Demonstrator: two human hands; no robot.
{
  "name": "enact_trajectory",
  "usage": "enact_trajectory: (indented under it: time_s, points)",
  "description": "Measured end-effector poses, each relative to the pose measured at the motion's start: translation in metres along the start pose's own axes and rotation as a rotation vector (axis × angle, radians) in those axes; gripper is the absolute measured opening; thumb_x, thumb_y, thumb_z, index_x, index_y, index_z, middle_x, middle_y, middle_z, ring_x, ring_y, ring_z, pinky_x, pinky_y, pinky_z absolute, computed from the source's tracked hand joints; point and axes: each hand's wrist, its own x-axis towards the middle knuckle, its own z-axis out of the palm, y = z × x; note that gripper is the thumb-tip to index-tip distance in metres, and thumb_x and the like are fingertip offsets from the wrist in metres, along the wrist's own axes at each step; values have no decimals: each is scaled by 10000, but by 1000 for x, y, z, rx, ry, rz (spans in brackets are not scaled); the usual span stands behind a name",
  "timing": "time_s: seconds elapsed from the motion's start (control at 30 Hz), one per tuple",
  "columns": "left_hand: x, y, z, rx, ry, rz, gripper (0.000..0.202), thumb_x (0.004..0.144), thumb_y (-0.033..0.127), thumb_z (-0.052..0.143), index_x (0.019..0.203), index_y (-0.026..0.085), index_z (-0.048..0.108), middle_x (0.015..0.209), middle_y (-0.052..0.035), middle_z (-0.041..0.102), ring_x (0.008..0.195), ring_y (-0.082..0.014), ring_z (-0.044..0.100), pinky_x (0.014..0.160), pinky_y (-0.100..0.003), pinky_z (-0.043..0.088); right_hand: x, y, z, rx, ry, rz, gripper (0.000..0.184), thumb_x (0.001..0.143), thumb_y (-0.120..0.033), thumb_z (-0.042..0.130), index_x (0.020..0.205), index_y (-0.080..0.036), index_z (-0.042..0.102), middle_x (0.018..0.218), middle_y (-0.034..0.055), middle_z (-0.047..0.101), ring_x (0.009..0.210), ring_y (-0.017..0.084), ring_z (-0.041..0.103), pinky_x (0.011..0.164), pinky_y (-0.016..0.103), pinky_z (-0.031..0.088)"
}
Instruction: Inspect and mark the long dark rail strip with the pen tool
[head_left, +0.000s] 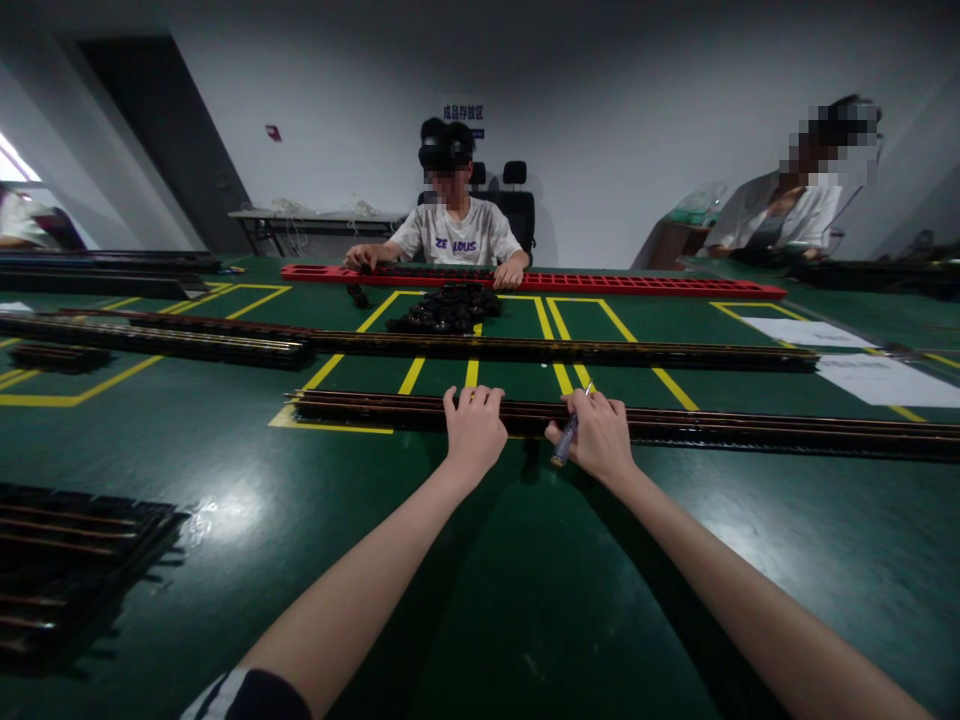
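Note:
A long black rail with copper-coloured strips (750, 425) lies across the green table in front of me. My left hand (477, 432) is closed over it, fingers curled across its top. A little to the right, my right hand (600, 432) grips a slim pen-like tool (565, 442) with a grey handle. The tool's shiny tip pokes out above the fingers, and its exact kind is unclear. That same hand rests against the rail, so the part beneath both hands is hidden.
Behind it runs a second long dark rail (562, 350), with a heap of black parts (450, 306) beyond. Across the table, a person (457, 225) handles a long red slotted tray (637, 286). Stacked dark strips (67, 570) lie near left; paper sheets (877, 380) lie right.

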Motion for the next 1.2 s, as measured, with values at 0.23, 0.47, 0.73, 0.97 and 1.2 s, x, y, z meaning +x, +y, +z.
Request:
enact_trajectory:
  time_s: [0.23,0.47,0.73,0.97,1.2]
  points:
    - [-1,-2,3,7,16,13,387,838,92,363,1100,206,624,1130,-66,659,1120,-235,541,1060,-498,302,1,-1,-2,46,2,-32,115,706,-178,493,817,-198,468,789,89,648,756,253,576,785,361,363]
    - [-1,-2,2,10,15,12,396,840,88,348,1092,211,628,1123,-63,661,1118,-232,542,1061,-497,297,-1,8,-2,181,-6,-59,236,653,-21,407,760,-231,383,951,91,688,831,245,601,770,353,376]
    - [-1,-1,1,-15,12,14,388,841,98,353,1085,205,634,1119,-68,662,1116,-233,546,1068,-501,296,-1,4,-3,116,-20,-86,113,716,-185,505,769,-223,412,898,97,673,823,261,580,809,379,360]
    - [0,0,1,1,5,7,382,842,100,359,1097,198,627,1127,-64,660,1118,-230,544,1070,-502,294,1,-1,-2,79,-47,-66,113,738,-163,496,777,-225,409,948,97,685,851,263,578,810,377,345]
    - [0,-2,2,-11,14,22,389,842,87,353,1092,195,630,1121,-64,662,1117,-230,545,1066,-498,298,0,3,-3,114,-33,-73,242,670,-8,421,778,-224,406,925,84,686,855,250,582,805,359,349]
